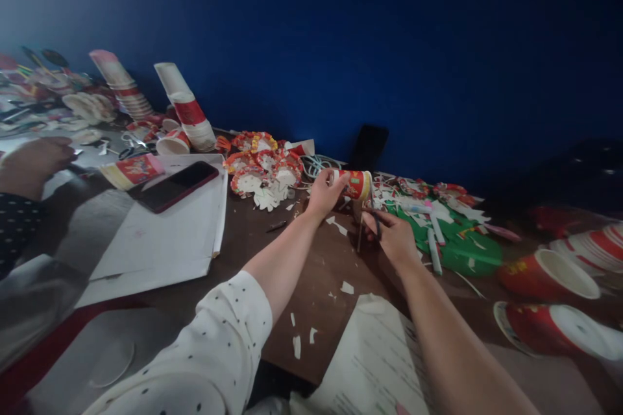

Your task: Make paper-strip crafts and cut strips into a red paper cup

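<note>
Co-worker's hand (39, 159): at the far left, blurred; cannot tell what it grips.
Cup stacks (192, 118): two leaning towers of paper cups by the blue wall.
Phone (178, 187): flat on the white folder (160, 243), beside a cup lying on its side.
Cut cups (265, 165): a red and white cluster with flower-like edges.
Left hand (325, 196): fingers wrapped around the red cup.
Red cup (357, 185): sideways in the left hand, mid-table, rim turned right.
Scissors (377, 224): blades near that rim; contact unclear.
Right hand (398, 238): grasping the scissors by the handles.
Markers (435, 251): beside the green sheet (472, 258), among paper scraps.
Loose cups (545, 275): tipped over at the far right.
</note>
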The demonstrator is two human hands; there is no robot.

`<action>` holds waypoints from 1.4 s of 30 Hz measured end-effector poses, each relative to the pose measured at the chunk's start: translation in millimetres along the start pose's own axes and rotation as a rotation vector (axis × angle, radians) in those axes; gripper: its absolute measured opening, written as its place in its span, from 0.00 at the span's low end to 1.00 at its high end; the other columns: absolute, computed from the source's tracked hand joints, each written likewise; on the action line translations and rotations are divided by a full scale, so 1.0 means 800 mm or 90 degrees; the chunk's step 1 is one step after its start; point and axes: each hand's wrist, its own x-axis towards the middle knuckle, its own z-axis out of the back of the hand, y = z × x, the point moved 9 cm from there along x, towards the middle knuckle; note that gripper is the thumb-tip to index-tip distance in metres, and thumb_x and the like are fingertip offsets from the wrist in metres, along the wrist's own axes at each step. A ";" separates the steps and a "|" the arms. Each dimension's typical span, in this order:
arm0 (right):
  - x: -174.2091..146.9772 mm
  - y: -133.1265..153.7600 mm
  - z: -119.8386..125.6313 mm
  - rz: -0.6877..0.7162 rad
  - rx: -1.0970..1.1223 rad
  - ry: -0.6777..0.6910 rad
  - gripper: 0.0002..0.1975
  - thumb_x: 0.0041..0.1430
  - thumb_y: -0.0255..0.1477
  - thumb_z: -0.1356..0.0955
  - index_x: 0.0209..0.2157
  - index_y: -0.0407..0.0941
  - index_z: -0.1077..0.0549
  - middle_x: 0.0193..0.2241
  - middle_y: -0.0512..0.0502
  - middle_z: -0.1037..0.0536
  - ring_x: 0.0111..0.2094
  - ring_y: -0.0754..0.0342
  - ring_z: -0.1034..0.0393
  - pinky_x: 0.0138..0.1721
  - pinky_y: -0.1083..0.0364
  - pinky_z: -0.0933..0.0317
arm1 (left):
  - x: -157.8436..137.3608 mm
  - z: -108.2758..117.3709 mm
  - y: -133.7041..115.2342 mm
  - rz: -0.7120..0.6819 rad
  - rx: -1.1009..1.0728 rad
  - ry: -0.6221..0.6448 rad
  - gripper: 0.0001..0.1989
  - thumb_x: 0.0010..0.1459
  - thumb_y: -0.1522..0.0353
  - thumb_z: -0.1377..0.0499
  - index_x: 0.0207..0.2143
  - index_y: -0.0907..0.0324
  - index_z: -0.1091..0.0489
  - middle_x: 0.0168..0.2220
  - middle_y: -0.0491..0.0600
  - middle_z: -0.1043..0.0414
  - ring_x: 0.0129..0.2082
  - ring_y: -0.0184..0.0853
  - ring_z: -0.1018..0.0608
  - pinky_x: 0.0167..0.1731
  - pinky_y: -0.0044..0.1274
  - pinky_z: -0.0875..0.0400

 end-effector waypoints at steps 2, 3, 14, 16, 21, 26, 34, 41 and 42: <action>-0.001 0.000 0.001 -0.017 0.028 0.000 0.26 0.42 0.46 0.27 0.38 0.40 0.20 0.17 0.51 0.29 0.17 0.59 0.38 0.20 0.59 0.42 | 0.000 -0.002 -0.002 -0.013 0.009 0.008 0.20 0.52 0.55 0.40 0.40 0.61 0.30 0.37 0.51 0.26 0.38 0.34 0.26 0.42 0.25 0.34; -0.001 0.000 0.001 -0.022 0.039 0.003 0.26 0.41 0.46 0.27 0.37 0.40 0.20 0.17 0.51 0.29 0.17 0.60 0.38 0.19 0.59 0.42 | 0.000 -0.002 -0.001 -0.012 0.010 0.009 0.20 0.52 0.55 0.40 0.40 0.61 0.30 0.37 0.51 0.26 0.38 0.34 0.26 0.42 0.25 0.34; -0.003 -0.001 -0.001 -0.025 0.073 -0.005 0.27 0.42 0.46 0.27 0.38 0.40 0.21 0.17 0.52 0.30 0.16 0.61 0.39 0.18 0.60 0.45 | -0.004 -0.003 0.004 0.023 0.023 0.008 0.24 0.51 0.49 0.41 0.38 0.61 0.30 0.31 0.49 0.29 0.31 0.31 0.28 0.34 0.23 0.34; -0.002 -0.001 0.000 -0.008 0.071 -0.010 0.26 0.42 0.46 0.27 0.37 0.40 0.21 0.17 0.53 0.30 0.16 0.61 0.39 0.18 0.60 0.44 | -0.006 -0.004 0.003 0.032 0.028 0.010 0.25 0.51 0.49 0.42 0.38 0.60 0.31 0.31 0.48 0.30 0.29 0.30 0.29 0.31 0.22 0.34; -0.003 0.007 0.001 0.029 0.049 -0.019 0.26 0.44 0.47 0.28 0.37 0.40 0.21 0.16 0.53 0.32 0.17 0.60 0.40 0.19 0.60 0.44 | -0.010 -0.007 0.004 0.070 0.030 0.028 0.26 0.51 0.48 0.43 0.40 0.59 0.31 0.30 0.47 0.32 0.24 0.27 0.32 0.27 0.21 0.36; -0.010 0.021 -0.001 0.055 0.015 -0.025 0.26 0.47 0.48 0.31 0.35 0.39 0.22 0.16 0.53 0.33 0.16 0.60 0.42 0.19 0.59 0.45 | -0.011 -0.007 0.001 0.071 0.026 0.028 0.24 0.52 0.48 0.43 0.38 0.59 0.32 0.28 0.46 0.32 0.24 0.27 0.32 0.26 0.20 0.36; -0.010 0.025 -0.001 0.072 -0.019 -0.026 0.23 0.48 0.48 0.32 0.32 0.40 0.21 0.15 0.53 0.33 0.16 0.60 0.41 0.19 0.59 0.45 | -0.011 -0.010 0.005 0.076 0.008 0.031 0.24 0.52 0.48 0.43 0.39 0.59 0.32 0.30 0.47 0.32 0.23 0.27 0.32 0.25 0.20 0.35; -0.006 0.008 -0.001 0.010 0.000 -0.030 0.27 0.42 0.47 0.28 0.36 0.39 0.21 0.18 0.50 0.28 0.17 0.57 0.36 0.19 0.58 0.42 | -0.007 -0.006 0.002 0.029 0.024 0.013 0.19 0.53 0.53 0.41 0.37 0.59 0.31 0.32 0.47 0.30 0.31 0.30 0.29 0.36 0.22 0.34; -0.005 0.006 0.000 0.004 0.002 -0.035 0.27 0.41 0.47 0.28 0.37 0.40 0.21 0.18 0.50 0.28 0.17 0.57 0.36 0.19 0.58 0.42 | -0.008 -0.006 0.000 0.017 0.026 0.014 0.18 0.53 0.54 0.41 0.36 0.59 0.31 0.32 0.47 0.30 0.32 0.30 0.29 0.36 0.22 0.35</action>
